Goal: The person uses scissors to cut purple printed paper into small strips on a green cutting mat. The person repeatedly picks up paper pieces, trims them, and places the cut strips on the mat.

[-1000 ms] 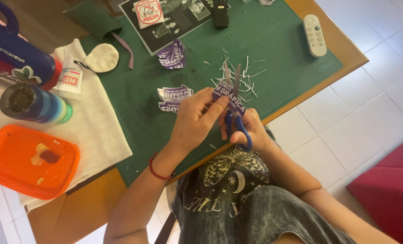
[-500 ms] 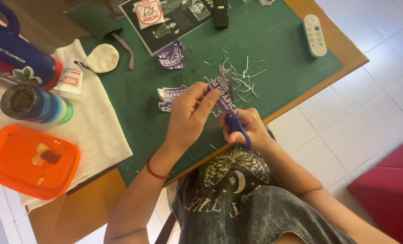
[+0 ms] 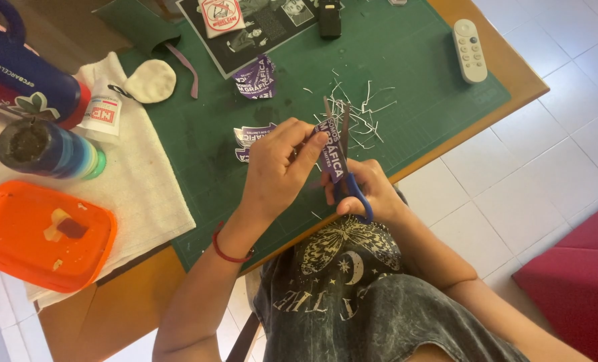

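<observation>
The left hand, a red cord bracelet at its wrist, was curled with fingertips pinched on a purple printed paper sticker, holding it just above the near edge of the dark green cutting mat. The right hand was closed around the blue plastic handles of a pair of scissors, whose metal blades stood slightly parted and pointed away from the person alongside the sticker. Thin white paper trimmings lay scattered on the mat just beyond the blades. Two more purple stickers rested on the mat to the left, and a white remote control lay well apart near the far right corner. An orange plastic lidded box sat on a white cloth at the left.
</observation>
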